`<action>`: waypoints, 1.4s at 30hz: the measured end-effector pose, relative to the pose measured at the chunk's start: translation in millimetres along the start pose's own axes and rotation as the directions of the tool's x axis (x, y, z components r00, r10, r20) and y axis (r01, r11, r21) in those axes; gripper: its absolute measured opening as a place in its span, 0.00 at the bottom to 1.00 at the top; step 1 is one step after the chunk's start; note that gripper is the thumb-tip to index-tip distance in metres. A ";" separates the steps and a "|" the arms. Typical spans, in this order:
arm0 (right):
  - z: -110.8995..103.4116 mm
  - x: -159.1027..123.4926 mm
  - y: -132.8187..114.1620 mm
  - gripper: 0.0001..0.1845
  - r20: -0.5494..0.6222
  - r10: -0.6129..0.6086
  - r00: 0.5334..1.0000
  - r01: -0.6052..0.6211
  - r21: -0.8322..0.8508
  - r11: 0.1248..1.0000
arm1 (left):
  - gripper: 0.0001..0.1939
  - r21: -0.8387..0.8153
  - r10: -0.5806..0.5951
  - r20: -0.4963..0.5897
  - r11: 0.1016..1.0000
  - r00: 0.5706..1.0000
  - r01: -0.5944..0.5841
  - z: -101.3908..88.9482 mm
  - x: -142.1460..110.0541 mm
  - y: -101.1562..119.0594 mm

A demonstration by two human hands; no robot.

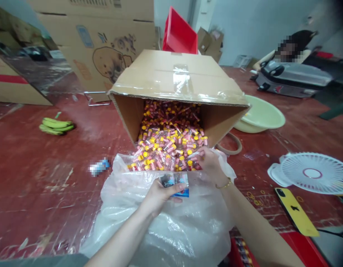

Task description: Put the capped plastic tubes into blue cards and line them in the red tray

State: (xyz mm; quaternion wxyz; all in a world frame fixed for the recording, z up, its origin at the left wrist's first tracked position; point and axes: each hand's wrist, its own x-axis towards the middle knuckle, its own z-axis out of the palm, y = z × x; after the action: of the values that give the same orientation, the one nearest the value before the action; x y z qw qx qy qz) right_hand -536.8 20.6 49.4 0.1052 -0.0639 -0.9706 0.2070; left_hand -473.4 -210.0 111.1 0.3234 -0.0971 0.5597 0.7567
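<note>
Your left hand is clenched around a small stack of cards, blue at the lower edge, held just above the clear plastic bag that spreads toward you over the red floor. Your right hand, with a thin bracelet at the wrist, reaches into the near edge of the heap of tubes; its fingers curl on the yellow-capped pieces there, but you cannot tell whether they have closed on one. The tubes, pinkish with yellow caps, spill from the mouth of a cardboard box lying on its side, its taped side facing up, and the heap runs out onto the far lip of the bag.

Left of the box, a bunch of green bananas lies on the floor. Right of the box sits a pale green basin, touching or just beside the box's corner. Near right, a white fan lies flat, with a yellow phone just beside it on the near side. Far right, another person sits behind a grey suitcase. A red bin stands behind the box.
</note>
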 end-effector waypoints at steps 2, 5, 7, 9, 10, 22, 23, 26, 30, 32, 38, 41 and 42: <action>2.8 -4.9 7.6 0.15 0.002 0.010 1.000 -0.010 0.003 1.000 | 0.23 -0.019 0.003 -0.009 1.000 1.000 -0.003 -0.1 2.2 -2.6; 2.7 -10.6 8.5 0.14 0.012 0.016 1.000 -0.016 -0.036 0.999 | 0.23 -0.024 -0.003 0.006 1.000 1.000 0.004 0.7 5.1 -5.9; 0.8 -11.7 3.6 0.12 0.034 0.008 0.999 -0.006 -0.068 0.998 | 0.23 -0.016 -0.017 0.031 1.000 0.999 0.018 0.8 5.5 -6.6; -2.6 -10.6 -2.3 0.10 0.064 -0.010 0.998 0.016 -0.087 0.996 | 0.22 -0.003 -0.021 0.052 1.000 0.998 0.021 0.5 4.8 -6.5; -4.5 -9.5 -5.0 0.09 0.077 -0.019 0.997 0.026 -0.092 0.995 | 0.22 0.008 -0.018 0.056 1.000 0.998 0.017 0.3 4.3 -6.2; -42.9 -8.9 1.2 0.10 0.063 -0.074 0.995 0.063 0.163 0.985 | 0.19 0.135 0.087 0.033 0.987 0.996 -0.091 -5.4 5.1 -9.1; -54.2 -13.2 -1.5 0.13 0.051 -0.112 0.992 0.094 0.274 0.957 | 0.18 0.140 0.095 0.041 0.985 0.995 -0.100 -5.8 5.8 -9.6; -87.6 -28.1 -21.1 0.16 0.029 -0.244 0.969 0.162 0.671 0.724 | 0.14 0.161 0.142 0.065 0.975 0.988 -0.151 -4.4 6.6 -8.6; -114.7 -40.2 -54.3 0.12 0.002 -0.311 0.950 0.188 0.792 0.581 | 0.15 0.142 0.173 0.070 0.973 0.982 -0.182 0.4 5.8 -4.7; -121.5 -40.4 -65.5 0.07 -0.010 -0.368 0.930 0.270 0.698 0.663 | 0.15 0.141 0.184 0.078 0.971 0.980 -0.193 1.9 5.6 -4.1; -123.2 -35.9 -79.8 0.03 0.141 -0.488 0.861 0.329 0.579 0.746 | 0.13 0.181 0.233 0.099 0.952 0.967 -0.248 3.3 6.6 -6.8; -113.1 -34.4 -77.9 0.07 0.230 -0.380 0.896 0.131 0.681 0.721 | 0.14 0.193 0.239 0.118 0.947 0.964 -0.258 3.3 5.1 -6.8; -109.2 -33.7 -75.8 0.08 0.244 -0.344 0.907 0.065 0.725 0.686 | 0.14 0.192 0.237 0.118 0.947 0.964 -0.256 3.4 4.0 -6.5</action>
State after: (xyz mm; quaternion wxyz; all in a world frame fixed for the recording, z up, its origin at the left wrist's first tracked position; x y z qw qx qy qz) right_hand -485.0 -11.3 172.4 -0.0356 0.1307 -0.8212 0.5544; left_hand -471.9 -204.3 105.2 0.2601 0.0430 0.6271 0.7330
